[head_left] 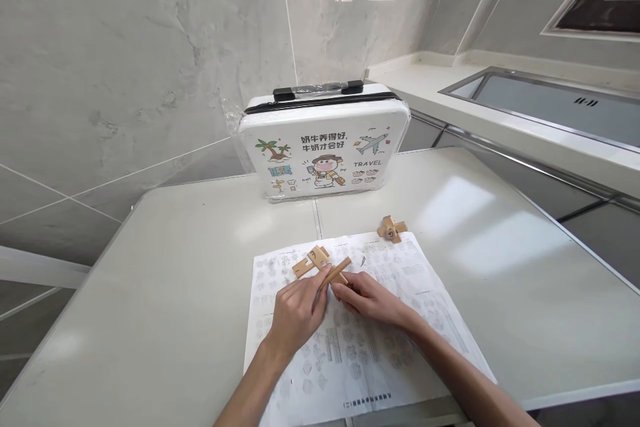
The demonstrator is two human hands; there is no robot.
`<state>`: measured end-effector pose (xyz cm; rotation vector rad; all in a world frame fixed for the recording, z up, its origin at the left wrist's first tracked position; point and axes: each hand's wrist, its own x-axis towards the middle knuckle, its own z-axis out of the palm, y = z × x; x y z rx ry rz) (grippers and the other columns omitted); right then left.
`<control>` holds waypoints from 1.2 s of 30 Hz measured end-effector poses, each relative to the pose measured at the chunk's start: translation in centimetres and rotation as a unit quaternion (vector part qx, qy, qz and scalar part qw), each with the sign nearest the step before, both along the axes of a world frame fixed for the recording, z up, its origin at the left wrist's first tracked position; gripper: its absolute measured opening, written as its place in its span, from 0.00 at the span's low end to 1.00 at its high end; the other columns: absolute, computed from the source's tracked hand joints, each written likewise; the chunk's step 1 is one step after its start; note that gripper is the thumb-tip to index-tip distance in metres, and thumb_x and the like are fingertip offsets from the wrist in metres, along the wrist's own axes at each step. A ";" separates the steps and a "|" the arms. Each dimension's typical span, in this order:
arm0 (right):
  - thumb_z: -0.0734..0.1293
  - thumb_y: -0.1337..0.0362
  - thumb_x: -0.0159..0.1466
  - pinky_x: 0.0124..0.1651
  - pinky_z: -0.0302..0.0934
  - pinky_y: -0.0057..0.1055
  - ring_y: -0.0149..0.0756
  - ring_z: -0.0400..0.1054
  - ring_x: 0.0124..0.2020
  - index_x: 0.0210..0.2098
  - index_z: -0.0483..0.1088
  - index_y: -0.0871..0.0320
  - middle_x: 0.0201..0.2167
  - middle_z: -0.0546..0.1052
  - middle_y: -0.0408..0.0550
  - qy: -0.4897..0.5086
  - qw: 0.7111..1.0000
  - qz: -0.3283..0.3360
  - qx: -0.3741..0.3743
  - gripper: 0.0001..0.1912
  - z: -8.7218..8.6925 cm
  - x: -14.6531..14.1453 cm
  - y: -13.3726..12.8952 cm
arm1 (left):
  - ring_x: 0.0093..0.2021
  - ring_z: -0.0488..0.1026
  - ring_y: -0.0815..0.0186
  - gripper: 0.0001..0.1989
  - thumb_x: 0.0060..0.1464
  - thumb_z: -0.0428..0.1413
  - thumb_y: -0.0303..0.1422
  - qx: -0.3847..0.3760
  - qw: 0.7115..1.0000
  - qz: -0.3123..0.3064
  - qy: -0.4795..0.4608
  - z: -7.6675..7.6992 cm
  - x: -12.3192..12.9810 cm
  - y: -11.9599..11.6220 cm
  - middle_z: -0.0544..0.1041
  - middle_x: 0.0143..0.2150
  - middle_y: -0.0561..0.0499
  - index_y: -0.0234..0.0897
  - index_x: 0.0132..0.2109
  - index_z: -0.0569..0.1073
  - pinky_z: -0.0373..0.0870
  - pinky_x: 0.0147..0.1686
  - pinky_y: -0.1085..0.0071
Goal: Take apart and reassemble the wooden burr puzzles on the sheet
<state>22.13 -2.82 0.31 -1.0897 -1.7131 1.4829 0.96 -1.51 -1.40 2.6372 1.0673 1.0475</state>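
Note:
My left hand [299,307] is closed, with its fingertips pinching a slim wooden puzzle stick [341,268] that slants up to the right. My right hand [369,295] is also closed. Its fingers and thumb grip a second wooden puzzle piece [343,278], mostly hidden, which crosses under or touches the stick. Just beyond my left fingertips, notched wooden pieces [303,268] with small dark marks lie on the printed paper sheet [400,380]. A cross-shaped cluster of wooden pieces [392,229] sits at the sheet's far right edge.
A white suitcase [280,140] with cartoon prints, partly wrapped in clear plastic, stands at the back of the pale table [190,293]. A grey tiled wall [140,67] rises behind it. On the right is a white ledge [420,73] with a glass-like panel.

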 end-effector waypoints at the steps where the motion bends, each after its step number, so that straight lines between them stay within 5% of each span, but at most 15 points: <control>1: 0.58 0.54 0.77 0.29 0.49 0.30 0.30 0.54 0.23 0.29 0.57 0.55 0.22 0.62 0.37 -0.007 1.000 -0.003 0.010 0.21 -0.1 -0.1 0.0 | 0.33 0.84 0.63 0.27 0.69 0.54 0.25 0.001 1.000 0.002 0.000 0.0 0.0 0.0 0.86 0.40 0.50 0.44 0.71 0.63 0.79 0.32 0.67; 12: 0.56 0.53 0.77 0.29 0.46 0.32 0.31 0.48 0.23 0.29 0.50 0.53 0.23 0.54 0.37 -0.040 0.996 -0.010 0.079 0.21 -0.4 -0.5 -0.2 | 0.40 0.86 0.60 0.22 0.70 0.51 0.26 -0.037 0.999 0.017 -0.003 0.0 0.0 -0.2 0.86 0.48 0.47 0.45 0.67 0.66 0.82 0.38 0.65; 17: 0.57 0.56 0.76 0.29 0.44 0.32 0.31 0.47 0.23 0.28 0.48 0.53 0.23 0.53 0.37 -0.042 0.996 -0.014 0.082 0.21 -0.5 -0.5 -0.4 | 0.33 0.83 0.65 0.24 0.68 0.52 0.23 -0.018 1.000 -0.007 -0.013 0.3 0.0 0.0 0.86 0.42 0.52 0.46 0.67 0.66 0.79 0.33 0.69; 26: 0.57 0.56 0.77 0.30 0.54 0.31 0.32 0.59 0.23 0.30 0.60 0.54 0.23 0.68 0.40 -0.001 0.998 -0.038 0.057 0.18 -0.5 -0.3 -0.3 | 0.34 0.84 0.64 0.26 0.67 0.56 0.27 0.001 0.999 0.021 -0.026 -0.2 -0.2 0.1 0.85 0.45 0.50 0.46 0.68 0.61 0.79 0.34 0.69; 31: 0.57 0.52 0.77 0.31 0.56 0.31 0.33 0.62 0.24 0.30 0.62 0.54 0.23 0.70 0.41 0.001 0.996 -0.062 0.069 0.21 -1.0 -0.1 -0.1 | 0.48 0.81 0.57 0.30 0.63 0.59 0.30 -0.027 0.995 0.073 -0.069 -0.1 -0.2 0.5 0.80 0.51 0.44 0.43 0.68 0.58 0.80 0.47 0.59; 36: 0.57 0.51 0.78 0.32 0.56 0.32 0.34 0.63 0.24 0.30 0.61 0.54 0.23 0.70 0.41 -0.006 0.992 -0.098 0.080 0.22 -1.5 0.0 0.0 | 0.58 0.71 0.47 0.23 0.65 0.58 0.33 -0.057 0.987 0.152 0.002 0.3 -0.5 1.2 0.72 0.59 0.37 0.39 0.64 0.63 0.71 0.57 0.47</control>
